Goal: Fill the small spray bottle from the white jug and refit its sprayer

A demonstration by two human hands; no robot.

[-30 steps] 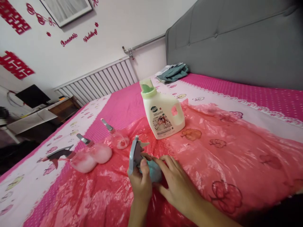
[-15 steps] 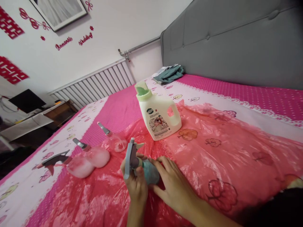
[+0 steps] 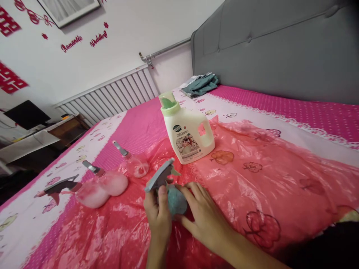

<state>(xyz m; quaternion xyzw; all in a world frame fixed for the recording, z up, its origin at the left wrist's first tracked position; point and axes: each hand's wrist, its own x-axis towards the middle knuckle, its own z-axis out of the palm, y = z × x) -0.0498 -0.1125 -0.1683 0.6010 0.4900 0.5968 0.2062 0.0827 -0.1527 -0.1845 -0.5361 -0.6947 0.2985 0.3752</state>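
Between my hands a small spray bottle lies tilted, with a teal round body and a grey trigger head. My left hand is closed round its grey spray head and neck. My right hand grips the teal body from the right, thumb below and fingers above. Just beyond stands a white jug of laundry detergent with a green cap. To the left, several clear spray bottles with foamy contents lie on their sides, among them a foam-filled bottle with a dark trigger and a clearer bottle.
A crinkled red plastic sheet covers part of the bed under the bottles. Folded clothes lie by the grey headboard. A white radiator lines the wall, and a desk with a monitor stands at far left.
The spray head has turned clockwise in my left hand, its nozzle now pointing more to the right. My right hand stays on the teal body. The view has shifted slightly.
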